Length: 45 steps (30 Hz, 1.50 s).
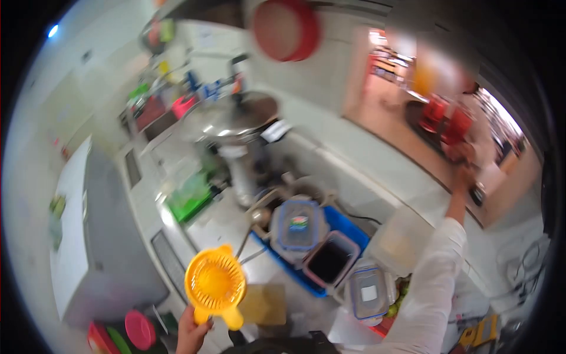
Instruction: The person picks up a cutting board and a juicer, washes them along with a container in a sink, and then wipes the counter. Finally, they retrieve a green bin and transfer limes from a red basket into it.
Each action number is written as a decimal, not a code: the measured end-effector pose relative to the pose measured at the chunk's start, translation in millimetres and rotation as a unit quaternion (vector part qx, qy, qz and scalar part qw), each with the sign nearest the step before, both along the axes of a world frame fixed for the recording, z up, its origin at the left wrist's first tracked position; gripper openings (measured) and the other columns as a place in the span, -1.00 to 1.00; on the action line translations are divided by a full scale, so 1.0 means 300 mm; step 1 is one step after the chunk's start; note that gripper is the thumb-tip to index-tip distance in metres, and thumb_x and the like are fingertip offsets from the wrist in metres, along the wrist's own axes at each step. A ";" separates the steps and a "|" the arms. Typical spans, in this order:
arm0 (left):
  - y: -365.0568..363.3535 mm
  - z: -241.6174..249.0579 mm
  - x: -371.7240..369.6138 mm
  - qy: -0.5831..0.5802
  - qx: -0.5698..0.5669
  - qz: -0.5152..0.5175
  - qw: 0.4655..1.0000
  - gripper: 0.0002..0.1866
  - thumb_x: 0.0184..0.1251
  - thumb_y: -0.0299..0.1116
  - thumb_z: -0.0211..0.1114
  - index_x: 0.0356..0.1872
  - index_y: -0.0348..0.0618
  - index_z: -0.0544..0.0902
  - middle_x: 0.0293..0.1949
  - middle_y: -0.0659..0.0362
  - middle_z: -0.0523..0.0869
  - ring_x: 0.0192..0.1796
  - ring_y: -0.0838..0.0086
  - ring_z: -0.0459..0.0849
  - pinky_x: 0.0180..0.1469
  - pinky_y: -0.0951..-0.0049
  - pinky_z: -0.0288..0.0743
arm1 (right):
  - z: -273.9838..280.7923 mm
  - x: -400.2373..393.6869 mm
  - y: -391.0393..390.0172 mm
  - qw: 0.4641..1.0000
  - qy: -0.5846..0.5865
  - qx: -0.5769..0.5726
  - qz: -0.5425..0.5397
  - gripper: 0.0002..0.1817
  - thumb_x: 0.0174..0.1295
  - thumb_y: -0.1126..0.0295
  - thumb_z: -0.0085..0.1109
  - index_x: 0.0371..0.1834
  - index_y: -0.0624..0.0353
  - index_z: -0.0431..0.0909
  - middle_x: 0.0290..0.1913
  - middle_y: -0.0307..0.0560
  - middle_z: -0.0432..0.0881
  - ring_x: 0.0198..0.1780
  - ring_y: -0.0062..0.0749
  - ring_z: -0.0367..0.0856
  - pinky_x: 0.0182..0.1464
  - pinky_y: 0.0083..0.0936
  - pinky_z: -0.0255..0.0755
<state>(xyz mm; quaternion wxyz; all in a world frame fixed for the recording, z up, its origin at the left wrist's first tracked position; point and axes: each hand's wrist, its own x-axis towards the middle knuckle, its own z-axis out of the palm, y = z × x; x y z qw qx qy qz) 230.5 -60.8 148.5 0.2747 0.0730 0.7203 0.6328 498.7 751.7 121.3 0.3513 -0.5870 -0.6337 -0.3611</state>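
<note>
A yellow citrus juicer point(216, 282), with a ribbed, slotted strainer top, is held at its lower edge by my left hand point(193, 331). My fingers are closed on it over the counter at the lower left. My right hand point(466, 172) reaches far out to the opening in the wall at the upper right, white sleeve stretched along the right side. Close to it are red cups point(434, 113) on a dark round tray point(416, 112). Blur smears the fingers of this hand, and I cannot tell whether they grip anything.
A blue tray point(348, 227) holds lidded plastic containers point(299, 224) on the counter. Behind it stands a large metal pot point(242, 115). A green basket point(190, 200) lies left of it, and a yellowish board point(264, 304) near me. A person point(482, 133) is beyond the opening.
</note>
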 end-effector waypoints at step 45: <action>-1.039 -0.545 -1.379 0.093 -0.151 -0.008 0.984 -0.63 -0.04 -0.34 0.21 -0.22 -0.25 0.33 -0.42 -0.17 0.56 -0.28 -0.04 0.53 -0.29 0.16 0.40 | -0.407 -2.116 -3.172 0.046 0.223 -0.927 0.298 -0.72 0.25 0.30 -0.08 -0.15 0.32 0.40 -0.49 -0.18 0.45 -0.59 -0.61 0.31 -0.50 -0.66 0.28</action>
